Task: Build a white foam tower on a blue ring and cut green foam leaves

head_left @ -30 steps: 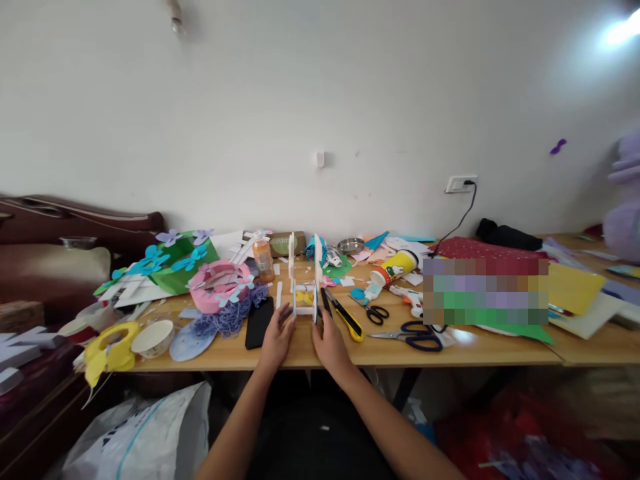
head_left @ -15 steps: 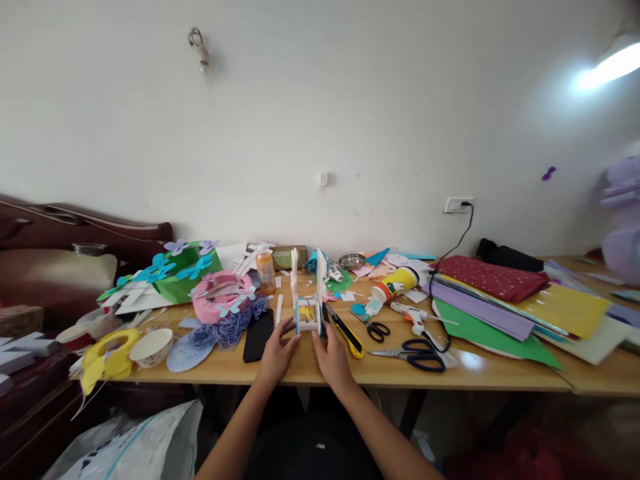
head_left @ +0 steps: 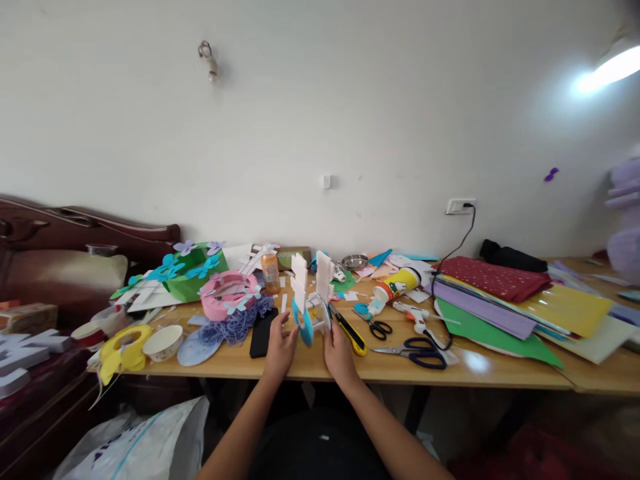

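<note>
A small craft model (head_left: 303, 325) is held just above the front part of the table. It has two white upright panels, a round blue side piece facing left, and a white frame between the sides. My right hand (head_left: 340, 348) grips its right side, with the thumb in front and the other fingers mostly hidden behind. Beside the blue piece is my left hand (head_left: 281, 347), fingers apart; whether a fingertip touches the rim is hard to tell. A yellow-and-black utility knife (head_left: 354, 337) lies just right of my right hand, and a black phone (head_left: 261, 335) left of my left hand.
Scissors (head_left: 417, 353), smaller scissors (head_left: 380, 329) and a glue gun (head_left: 417, 318) lie on the right, near stacked coloured sheets (head_left: 495, 330). Leftward are purple yarn (head_left: 240, 325), a pink paper ring (head_left: 227, 297) and a white bowl (head_left: 163, 343). An orange bottle (head_left: 271, 273) stands behind.
The craft model has turned so its blue side now shows on the left. My left hand has shifted slightly left and loosened from it, while my right hand keeps its grip.
</note>
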`<action>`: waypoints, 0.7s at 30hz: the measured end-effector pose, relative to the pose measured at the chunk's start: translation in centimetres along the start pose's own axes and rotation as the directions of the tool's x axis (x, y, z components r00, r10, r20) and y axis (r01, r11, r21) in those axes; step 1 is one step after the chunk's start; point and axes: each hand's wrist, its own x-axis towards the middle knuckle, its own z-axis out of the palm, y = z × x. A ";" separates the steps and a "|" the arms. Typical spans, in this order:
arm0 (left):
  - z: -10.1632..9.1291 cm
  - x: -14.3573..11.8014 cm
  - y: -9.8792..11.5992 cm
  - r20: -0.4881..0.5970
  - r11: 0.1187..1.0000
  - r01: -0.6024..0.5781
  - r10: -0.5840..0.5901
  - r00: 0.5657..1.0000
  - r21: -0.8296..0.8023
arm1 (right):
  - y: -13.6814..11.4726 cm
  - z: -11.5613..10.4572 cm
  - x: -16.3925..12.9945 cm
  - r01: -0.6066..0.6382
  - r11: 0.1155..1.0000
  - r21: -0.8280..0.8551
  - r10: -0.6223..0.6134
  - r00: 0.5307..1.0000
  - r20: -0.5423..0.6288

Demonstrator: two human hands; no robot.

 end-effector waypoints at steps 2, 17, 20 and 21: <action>-0.1 -0.1 0.0 -0.065 0.999 -0.039 0.041 0.997 0.022 | 0.0 0.0 -0.1 0.010 1.000 0.018 -0.010 1.000 0.002; -0.6 0.0 -0.5 -0.083 0.994 0.067 -0.060 0.995 0.088 | 0.2 -0.2 -0.6 0.038 0.995 0.088 -0.042 0.999 0.035; -0.7 0.0 -0.6 -0.066 0.994 0.063 -0.057 0.996 0.086 | -0.1 -0.3 -0.6 0.037 0.995 0.088 -0.041 0.999 0.036; -0.7 0.1 -0.6 -0.060 0.995 0.061 -0.056 0.997 0.084 | -0.1 -0.3 -0.6 0.037 0.995 0.089 -0.041 0.998 0.039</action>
